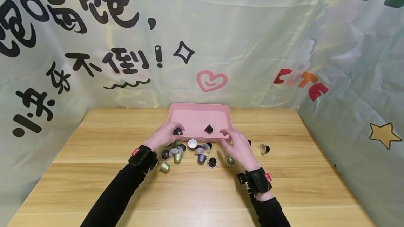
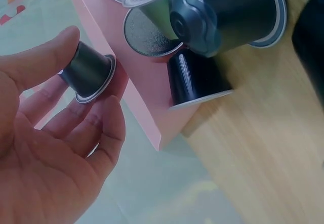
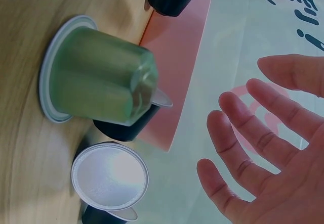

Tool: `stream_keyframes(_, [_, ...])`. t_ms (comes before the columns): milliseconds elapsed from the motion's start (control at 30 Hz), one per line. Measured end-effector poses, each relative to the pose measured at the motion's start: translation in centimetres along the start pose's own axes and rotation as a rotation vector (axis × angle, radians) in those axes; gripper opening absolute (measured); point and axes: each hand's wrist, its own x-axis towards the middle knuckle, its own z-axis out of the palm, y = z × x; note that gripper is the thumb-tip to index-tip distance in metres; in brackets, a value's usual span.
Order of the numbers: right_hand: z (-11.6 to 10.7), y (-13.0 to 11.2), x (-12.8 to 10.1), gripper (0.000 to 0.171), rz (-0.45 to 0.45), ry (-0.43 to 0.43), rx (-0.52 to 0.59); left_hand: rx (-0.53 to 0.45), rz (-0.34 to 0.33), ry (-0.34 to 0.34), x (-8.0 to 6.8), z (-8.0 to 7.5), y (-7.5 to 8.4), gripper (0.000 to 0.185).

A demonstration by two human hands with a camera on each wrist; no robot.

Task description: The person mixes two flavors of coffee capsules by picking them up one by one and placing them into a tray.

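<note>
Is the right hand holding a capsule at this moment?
No, in the right wrist view the right hand is spread with straight fingers and nothing between them; the green capsule lies apart on the table.

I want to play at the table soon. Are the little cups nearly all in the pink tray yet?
Not nearly. Done: only one dark capsule lies in the pink tray. In hand: the left hand pinches another dark capsule at the tray's edge, while the right hand is open and holds nothing. Left: the scattered pile of capsules on the wooden table.

Capsules (image 1: 189, 151) before tray (image 1: 189, 115)
</note>
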Motion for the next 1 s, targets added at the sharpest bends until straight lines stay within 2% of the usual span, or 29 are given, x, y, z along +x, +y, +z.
stream_keyframes(333, [-0.1, 0.0, -0.1, 0.030, 0.004, -0.001, 0.009, -0.029, 0.016, 0.011, -0.1, 0.2, -0.3, 0.026])
stream_keyframes(667, [-0.1, 0.0, -0.1, 0.029, 0.011, -0.004, 0.004, -0.071, -0.016, 0.006, 0.1, 0.0, -0.5, 0.030])
stream_keyframes(1000, [-0.4, 0.0, -0.1, 0.029, 0.013, 0.005, 0.003, -0.173, -0.065, -0.012, -0.2, -0.6, -1.1, 0.031])
